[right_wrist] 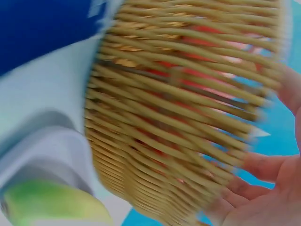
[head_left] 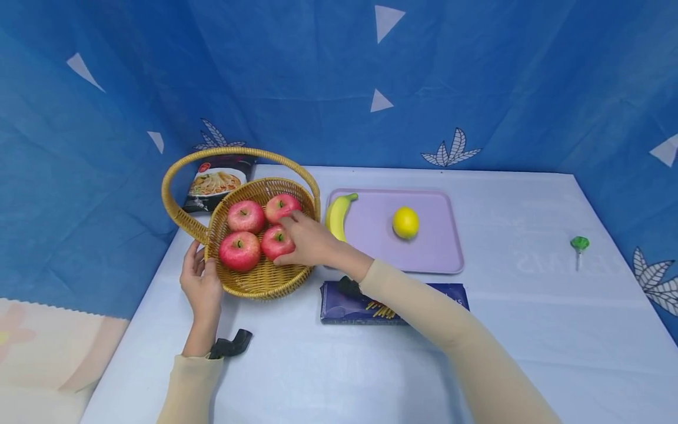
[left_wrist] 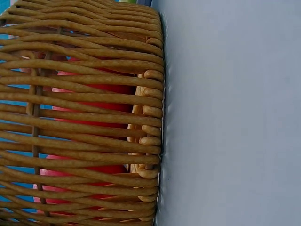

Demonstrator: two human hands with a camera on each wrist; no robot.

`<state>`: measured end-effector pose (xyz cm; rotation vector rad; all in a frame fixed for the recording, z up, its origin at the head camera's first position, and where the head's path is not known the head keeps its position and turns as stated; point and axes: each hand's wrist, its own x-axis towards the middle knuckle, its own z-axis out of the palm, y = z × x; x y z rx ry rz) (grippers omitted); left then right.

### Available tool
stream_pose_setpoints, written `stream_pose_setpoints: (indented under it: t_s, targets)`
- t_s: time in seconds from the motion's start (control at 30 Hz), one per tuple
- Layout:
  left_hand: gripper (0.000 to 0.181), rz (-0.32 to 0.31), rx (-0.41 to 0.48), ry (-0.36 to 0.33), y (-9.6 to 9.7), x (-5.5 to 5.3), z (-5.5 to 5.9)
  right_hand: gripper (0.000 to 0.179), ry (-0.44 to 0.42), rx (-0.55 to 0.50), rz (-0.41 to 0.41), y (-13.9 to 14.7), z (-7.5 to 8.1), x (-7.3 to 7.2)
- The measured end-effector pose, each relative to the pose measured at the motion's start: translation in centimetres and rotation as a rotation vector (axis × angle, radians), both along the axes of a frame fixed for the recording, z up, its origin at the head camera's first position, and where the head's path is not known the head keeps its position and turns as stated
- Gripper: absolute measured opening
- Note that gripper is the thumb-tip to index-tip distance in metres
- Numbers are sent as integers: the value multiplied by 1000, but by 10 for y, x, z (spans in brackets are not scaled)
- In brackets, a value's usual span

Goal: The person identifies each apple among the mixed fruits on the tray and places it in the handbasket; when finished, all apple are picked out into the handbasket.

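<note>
A woven wicker basket (head_left: 259,287) with a tall arched handle (head_left: 233,152) stands at the left of the table, red apples (head_left: 240,251) inside it. My left hand (head_left: 203,288) holds the basket's left side, thumb near the rim and fingers against the outer wall. Reaching over the right rim, my right hand (head_left: 309,240) grips the front right apple (head_left: 276,240), thumb on the near side and fingers over the far side. In the right wrist view, fingers (right_wrist: 263,167) reach past the basket's weave (right_wrist: 164,108). The left wrist view has only the basket wall (left_wrist: 80,122) and tabletop, no hand.
Right of the basket lies a lilac tray (head_left: 371,235) with a banana (head_left: 337,218) and a lemon (head_left: 405,223). A dark blue pasta box (head_left: 344,306) sits before the tray, partly under my right forearm. A noodle packet (head_left: 217,182) lies behind the basket; a green lollipop (head_left: 580,244) lies far right.
</note>
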<state>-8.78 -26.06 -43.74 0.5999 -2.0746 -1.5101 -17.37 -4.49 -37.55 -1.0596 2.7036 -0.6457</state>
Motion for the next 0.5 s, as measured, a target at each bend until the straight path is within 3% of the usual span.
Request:
stream_pose_setpoints:
  t_s: [0.13,0.23,0.5]
  targets:
    - [47,-6,-16,-10,0,0,2,85,-42,-106,29,25,22,13]
    - [47,-7,-36,-29,-2,1,4,83,-14,-135,26,51,37,25]
    - [47,1,-47,-72,-6,2,9,82,102,-160,-118,134,44,44]
